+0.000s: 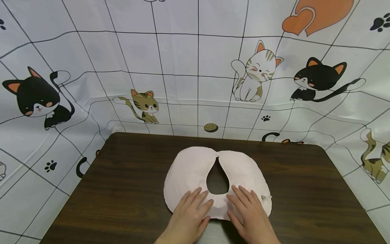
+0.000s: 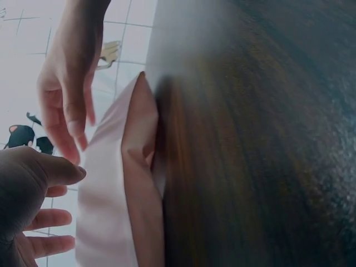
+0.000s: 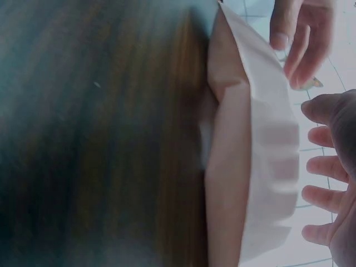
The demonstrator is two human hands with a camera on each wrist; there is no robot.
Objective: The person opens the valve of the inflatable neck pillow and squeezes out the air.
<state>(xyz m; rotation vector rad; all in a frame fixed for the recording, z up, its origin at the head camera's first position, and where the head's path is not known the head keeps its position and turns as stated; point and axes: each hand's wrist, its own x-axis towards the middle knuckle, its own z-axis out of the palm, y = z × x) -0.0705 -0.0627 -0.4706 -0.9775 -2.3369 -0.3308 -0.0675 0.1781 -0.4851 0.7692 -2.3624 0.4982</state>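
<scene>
A pale pink U-shaped neck pillow (image 1: 189, 169) lies on the dark wooden table, its two ends meeting at the far side and its curved middle toward me. My left hand (image 1: 190, 213) is over the near left part of the pillow, fingers spread and fairly straight. Over the near right part is my right hand (image 1: 248, 211), its fingers also spread. In the right wrist view, the fingertips (image 3: 322, 197) sit close over the pillow's top face. The left wrist view shows the pillow's side seam (image 2: 125, 161) and folded underside edge.
The brown wooden table (image 1: 122, 189) extends to both sides of the pillow. Behind and beside it hangs a white grid-lined sheet (image 1: 179, 54) printed with cats, paw prints and hearts. A small whitish tag or valve (image 1: 263, 197) shows on the pillow's right edge.
</scene>
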